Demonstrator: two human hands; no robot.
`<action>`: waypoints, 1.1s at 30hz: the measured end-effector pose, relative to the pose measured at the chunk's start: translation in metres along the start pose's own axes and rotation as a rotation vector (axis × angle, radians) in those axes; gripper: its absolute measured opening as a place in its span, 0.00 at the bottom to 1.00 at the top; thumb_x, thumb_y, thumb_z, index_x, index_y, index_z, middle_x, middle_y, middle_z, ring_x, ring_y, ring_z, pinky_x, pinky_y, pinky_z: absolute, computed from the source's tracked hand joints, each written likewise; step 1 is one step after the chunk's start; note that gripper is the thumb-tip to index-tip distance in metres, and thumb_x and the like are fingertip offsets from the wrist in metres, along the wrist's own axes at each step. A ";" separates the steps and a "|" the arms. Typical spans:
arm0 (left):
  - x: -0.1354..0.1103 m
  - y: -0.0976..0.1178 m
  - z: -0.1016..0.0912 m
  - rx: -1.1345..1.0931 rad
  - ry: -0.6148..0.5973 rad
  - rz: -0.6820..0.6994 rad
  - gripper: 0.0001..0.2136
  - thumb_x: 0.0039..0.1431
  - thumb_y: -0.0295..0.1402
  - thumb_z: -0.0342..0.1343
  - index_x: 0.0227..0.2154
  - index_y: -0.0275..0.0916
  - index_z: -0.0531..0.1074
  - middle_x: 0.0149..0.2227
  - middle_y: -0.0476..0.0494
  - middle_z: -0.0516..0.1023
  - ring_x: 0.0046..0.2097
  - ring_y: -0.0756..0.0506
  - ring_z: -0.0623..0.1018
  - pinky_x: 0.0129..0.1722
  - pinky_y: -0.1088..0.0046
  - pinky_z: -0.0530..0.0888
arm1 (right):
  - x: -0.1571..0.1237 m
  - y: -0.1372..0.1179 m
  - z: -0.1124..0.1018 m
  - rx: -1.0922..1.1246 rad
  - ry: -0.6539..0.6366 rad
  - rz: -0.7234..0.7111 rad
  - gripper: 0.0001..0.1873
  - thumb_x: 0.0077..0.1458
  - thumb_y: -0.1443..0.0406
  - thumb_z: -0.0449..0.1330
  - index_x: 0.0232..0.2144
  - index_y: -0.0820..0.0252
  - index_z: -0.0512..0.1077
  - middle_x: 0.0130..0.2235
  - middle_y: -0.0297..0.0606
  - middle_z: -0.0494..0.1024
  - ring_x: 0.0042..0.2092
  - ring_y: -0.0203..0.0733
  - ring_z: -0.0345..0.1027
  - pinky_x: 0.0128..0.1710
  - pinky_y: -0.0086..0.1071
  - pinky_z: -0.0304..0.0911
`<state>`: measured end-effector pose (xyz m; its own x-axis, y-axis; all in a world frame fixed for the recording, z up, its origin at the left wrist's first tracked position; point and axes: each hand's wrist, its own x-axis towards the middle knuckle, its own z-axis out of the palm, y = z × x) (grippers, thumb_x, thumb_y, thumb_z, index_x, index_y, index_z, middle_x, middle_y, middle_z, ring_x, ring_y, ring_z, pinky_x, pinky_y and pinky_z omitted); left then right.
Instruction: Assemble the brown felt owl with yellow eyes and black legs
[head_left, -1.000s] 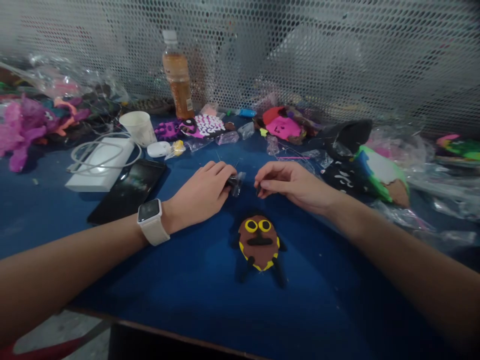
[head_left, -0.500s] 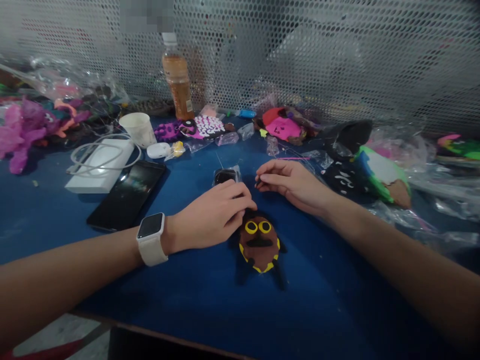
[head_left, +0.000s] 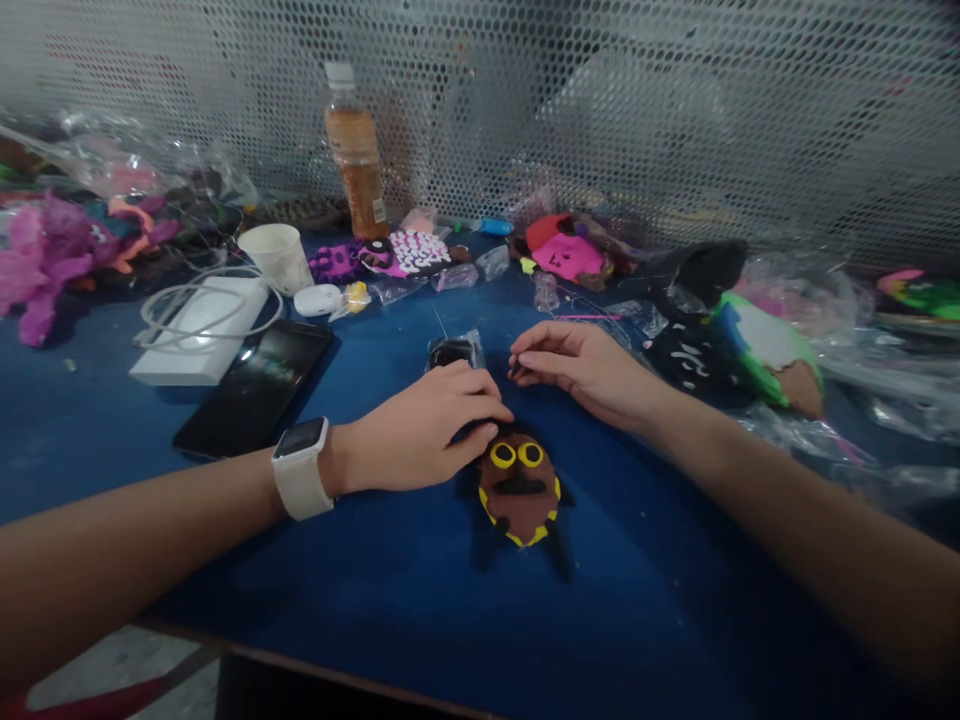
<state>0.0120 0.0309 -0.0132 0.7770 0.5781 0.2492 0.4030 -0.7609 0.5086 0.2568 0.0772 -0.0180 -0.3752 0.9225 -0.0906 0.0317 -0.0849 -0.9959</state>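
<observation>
Two hands in, one felt figure on the blue table, centre, just in front of me.

Left to right: 1 white power bank with a cable looped on it, 1 paper cup, 1 black phone, 1 bottle at the mesh. My left hand, 1 watch on the wrist, lies flat with fingers loose, nothing gripped, fingertips on the figure's top edge. That covers the top of its head; 2 yellow eyes show. 1 small clear bag with something black inside sits just behind my knuckles, partly hidden. My right hand is pinched closed on a small dark bit, too small to identify. Far right, 1 black-green felt piece is half under plastic wrap. The pink pile at the far left is cut off, count unclear.
</observation>
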 end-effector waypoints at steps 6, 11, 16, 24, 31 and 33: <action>0.001 -0.002 0.000 0.018 -0.025 0.025 0.13 0.73 0.27 0.51 0.53 0.38 0.76 0.53 0.40 0.77 0.54 0.42 0.75 0.60 0.58 0.71 | -0.001 -0.002 0.002 -0.013 -0.004 -0.002 0.12 0.49 0.60 0.76 0.35 0.57 0.81 0.36 0.36 0.83 0.36 0.38 0.78 0.44 0.37 0.75; 0.001 -0.002 0.001 -0.017 0.023 -0.010 0.12 0.74 0.27 0.49 0.51 0.40 0.76 0.52 0.41 0.77 0.53 0.42 0.76 0.57 0.59 0.73 | -0.001 -0.002 0.002 -0.023 -0.004 -0.004 0.12 0.50 0.60 0.75 0.36 0.57 0.81 0.37 0.36 0.83 0.37 0.38 0.78 0.44 0.36 0.75; 0.001 -0.004 0.003 -0.064 0.209 -0.126 0.06 0.69 0.28 0.56 0.47 0.39 0.71 0.47 0.44 0.77 0.45 0.45 0.78 0.48 0.65 0.76 | -0.004 -0.005 0.007 -0.087 0.005 -0.033 0.13 0.51 0.60 0.75 0.38 0.57 0.80 0.37 0.36 0.83 0.37 0.39 0.78 0.44 0.38 0.75; 0.000 -0.008 0.004 -0.061 0.280 -0.103 0.12 0.66 0.28 0.64 0.47 0.41 0.67 0.43 0.49 0.77 0.43 0.47 0.79 0.42 0.70 0.75 | -0.019 -0.022 0.031 -0.254 -0.032 -0.078 0.09 0.55 0.58 0.72 0.37 0.55 0.81 0.40 0.37 0.84 0.44 0.45 0.78 0.49 0.40 0.72; 0.000 -0.007 0.002 -0.031 0.333 -0.101 0.11 0.65 0.31 0.66 0.44 0.42 0.69 0.41 0.50 0.78 0.41 0.48 0.79 0.40 0.73 0.74 | -0.021 -0.025 0.034 -0.214 -0.038 -0.038 0.12 0.51 0.58 0.75 0.35 0.54 0.81 0.40 0.37 0.85 0.42 0.44 0.78 0.46 0.38 0.73; 0.000 -0.006 0.001 -0.025 0.327 -0.109 0.10 0.66 0.32 0.66 0.44 0.41 0.70 0.41 0.50 0.78 0.41 0.47 0.80 0.40 0.72 0.74 | -0.021 -0.024 0.034 -0.211 -0.021 -0.043 0.11 0.52 0.58 0.75 0.35 0.53 0.81 0.39 0.37 0.85 0.42 0.44 0.78 0.46 0.38 0.73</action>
<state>0.0099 0.0348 -0.0176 0.5322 0.7229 0.4407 0.4600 -0.6839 0.5662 0.2324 0.0475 0.0076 -0.3996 0.9153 -0.0504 0.2075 0.0368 -0.9775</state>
